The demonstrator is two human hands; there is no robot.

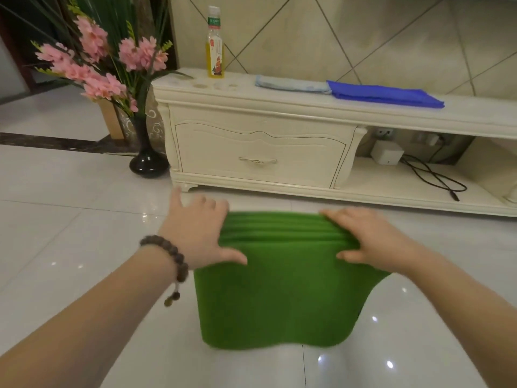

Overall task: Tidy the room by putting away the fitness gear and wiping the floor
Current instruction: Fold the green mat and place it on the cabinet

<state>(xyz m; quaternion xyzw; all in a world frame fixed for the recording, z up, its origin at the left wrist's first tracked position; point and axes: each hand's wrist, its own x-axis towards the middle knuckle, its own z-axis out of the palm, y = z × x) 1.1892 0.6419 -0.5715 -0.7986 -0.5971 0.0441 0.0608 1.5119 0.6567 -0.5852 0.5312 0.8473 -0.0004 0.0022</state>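
Your forearms reach in from the bottom corners, and between them lies the green yoga mat point(282, 298) on the glossy white tiled floor point(70, 219), its near edge wavy and its far end turned up into a roll. Starting at the left, a black vase point(147, 161) of pink artificial flowers point(95, 63) stands on the floor just beside the end of the cream TV cabinet point(260, 152). Your left wrist wears a brown bead bracelet point(173, 257). Your left hand point(195, 233) sits at the left end of the mat's roll with its fingers spread and nearly straight, the thumb lying on the green surface; it presses rather than grips. Above it, on the cabinet top, a bottle of yellow liquid point(215, 49) stands upright near the tiled wall. Further right on the same top lies a folded pale blue cloth point(291, 84), and touching its right end is a folded bright blue cloth point(386, 93). Your right hand point(366, 239) rests on the right end of the roll, fingers laid over the top of it and thumb pointing inward on the flat part, loosely curved and not clamped. To the right, in the cabinet's open compartment, sits a small white box point(387, 152) with a black cable point(436, 177) trailing across the shelf.
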